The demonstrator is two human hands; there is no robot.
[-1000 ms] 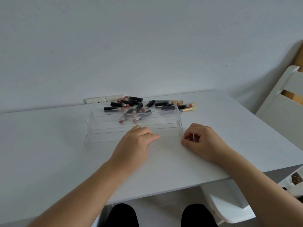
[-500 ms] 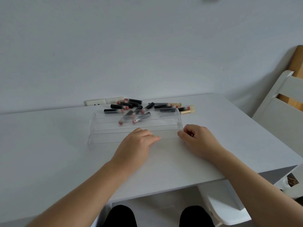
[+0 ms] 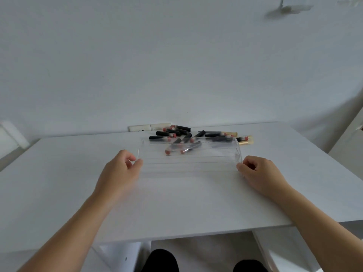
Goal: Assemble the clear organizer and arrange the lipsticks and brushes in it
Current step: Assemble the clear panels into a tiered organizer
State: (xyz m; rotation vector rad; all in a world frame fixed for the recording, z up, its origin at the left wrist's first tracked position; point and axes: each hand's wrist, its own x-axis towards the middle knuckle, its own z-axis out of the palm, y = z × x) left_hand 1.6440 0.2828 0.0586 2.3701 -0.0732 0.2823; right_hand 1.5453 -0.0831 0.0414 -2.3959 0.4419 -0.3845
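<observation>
Head view, organizer: we see the clear acrylic stepped organizer (image 3: pixel 191 154) lying on the white rectangular table (image 3: pixel 59 183), its long axis running left to right across our body, squarely between our two hands.

Head view, left hand: our left hand (image 3: pixel 119 171) sits at the organizer's left end, thumb and forefinger curled together at the near corner; motion blur there means we cannot tell whether they actually pinch the acrylic or only touch it.

Head view, right hand: our right hand (image 3: pixel 259 171) is at the right end, fingers curled inward with the fingertips meeting the near right corner of the organizer; we judge it to be grasping that edge.

Head view, lipsticks: the black-capped lipstick tubes with pink ends (image 3: pixel 176 134) lie in a loose heap just behind the organizer, a couple showing through its clear wall; whether any lies inside we cannot tell.

Head view, brushes: the gold-handled makeup brushes (image 3: pixel 244 140) lie at the right of the heap, nearer our right hand.

Head view, key relation: each hand has one end of the long axis, neither nearer than the other, so any lift or turn must be shared evenly.

Head view, stage: we judge assembly unfinished and arranging not yet begun.

Head view, backdrop: a white wall socket strip (image 3: pixel 149 127) sits behind the table.
</observation>
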